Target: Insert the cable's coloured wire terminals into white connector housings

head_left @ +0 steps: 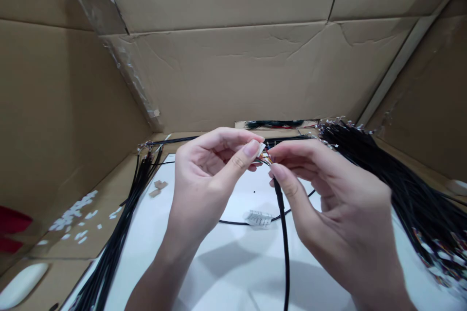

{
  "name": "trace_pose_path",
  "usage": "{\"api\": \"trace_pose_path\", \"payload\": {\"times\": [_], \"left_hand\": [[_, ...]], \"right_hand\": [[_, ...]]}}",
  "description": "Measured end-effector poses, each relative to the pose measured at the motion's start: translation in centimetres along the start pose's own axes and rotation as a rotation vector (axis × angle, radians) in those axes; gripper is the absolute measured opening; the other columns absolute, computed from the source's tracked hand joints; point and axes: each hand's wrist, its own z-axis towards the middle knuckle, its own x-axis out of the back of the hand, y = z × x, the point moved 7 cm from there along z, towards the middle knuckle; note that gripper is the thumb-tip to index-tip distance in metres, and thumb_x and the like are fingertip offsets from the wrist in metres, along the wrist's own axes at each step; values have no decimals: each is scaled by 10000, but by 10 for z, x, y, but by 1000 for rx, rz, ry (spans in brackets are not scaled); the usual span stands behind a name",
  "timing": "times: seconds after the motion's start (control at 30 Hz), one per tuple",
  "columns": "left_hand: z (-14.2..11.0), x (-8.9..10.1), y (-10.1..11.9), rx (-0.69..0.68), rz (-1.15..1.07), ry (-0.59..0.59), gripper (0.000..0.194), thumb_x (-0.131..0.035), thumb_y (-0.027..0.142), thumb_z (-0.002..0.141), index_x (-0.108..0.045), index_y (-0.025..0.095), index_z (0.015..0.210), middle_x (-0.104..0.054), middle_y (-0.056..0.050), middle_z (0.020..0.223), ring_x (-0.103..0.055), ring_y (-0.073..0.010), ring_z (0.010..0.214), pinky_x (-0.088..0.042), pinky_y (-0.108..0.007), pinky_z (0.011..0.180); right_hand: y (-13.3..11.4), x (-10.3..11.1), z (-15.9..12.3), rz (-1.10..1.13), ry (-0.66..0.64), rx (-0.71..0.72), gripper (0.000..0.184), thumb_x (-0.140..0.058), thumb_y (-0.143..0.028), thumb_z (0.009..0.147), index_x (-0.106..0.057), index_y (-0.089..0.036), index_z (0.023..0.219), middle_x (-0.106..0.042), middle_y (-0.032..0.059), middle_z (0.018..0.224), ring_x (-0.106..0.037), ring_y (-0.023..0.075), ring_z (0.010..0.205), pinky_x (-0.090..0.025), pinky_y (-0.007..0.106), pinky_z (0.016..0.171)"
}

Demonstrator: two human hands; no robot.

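Note:
My left hand (207, 180) pinches a small white plastic connector (260, 148) between thumb and forefinger. My right hand (328, 194) pinches the thin coloured wires (266, 159) at the end of a black cable (283, 233), right against the connector. The cable hangs down from my right fingers towards me over the white table top (226, 272). Both hands are closed and meet above the middle of the table.
A bundle of black cables (120, 233) lies along the left, a larger heap (401, 189) on the right. Another black cable with a white label (258, 217) lies under my hands. Small white connectors (73, 216) are scattered at left. Cardboard walls (233, 73) surround the table.

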Motion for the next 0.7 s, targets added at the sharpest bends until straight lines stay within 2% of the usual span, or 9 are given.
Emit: {"api": "trace_pose_path", "payload": {"times": [0.1,0.3,0.4,0.5,0.6,0.7], "left_hand": [[3,2,0,35,-12,-17,71,-734,151,808,-755,206,768,-693,20,736,-619,-47,653,-527,-95,611],[11,-2,-6,100,-50,-114,77,-719,246,833,-752,185,801,-669,-6,709,-606,-65,638,-510,-122,584],[13,-7,-3,24,-110,-201,108,-749,266,812,-748,188,886,-699,0,753,-644,-70,678,-542,-120,614],[13,-12,-2,-51,-164,-274,165,-767,137,780,-736,196,931,-718,20,774,-673,-72,708,-570,-123,638],[14,-11,-3,-88,-148,-273,186,-720,68,806,-731,202,934,-722,25,782,-674,-70,706,-581,-147,664],[15,-10,-3,-109,-145,-270,179,-714,82,818,-736,212,938,-725,21,782,-666,-69,700,-557,-138,631]], "right_hand": [[4,-3,2,87,-38,-38,203,-615,-1,803,-651,-139,947,-703,9,856,-680,111,773,-590,203,725],[7,-2,8,238,33,-57,200,-638,35,760,-663,-112,894,-706,27,808,-679,91,660,-592,128,634],[11,-3,8,305,38,-116,173,-645,-3,785,-656,-134,896,-689,16,831,-666,77,654,-587,125,624],[14,-4,8,385,40,-181,152,-649,-39,810,-644,-167,893,-661,-14,835,-639,53,636,-572,119,610],[15,-4,7,460,58,-205,155,-644,-46,820,-643,-177,905,-663,-9,859,-629,60,636,-571,145,589],[16,-4,7,511,70,-226,151,-652,-65,831,-645,-182,927,-670,1,886,-631,68,645,-575,167,585]]}}
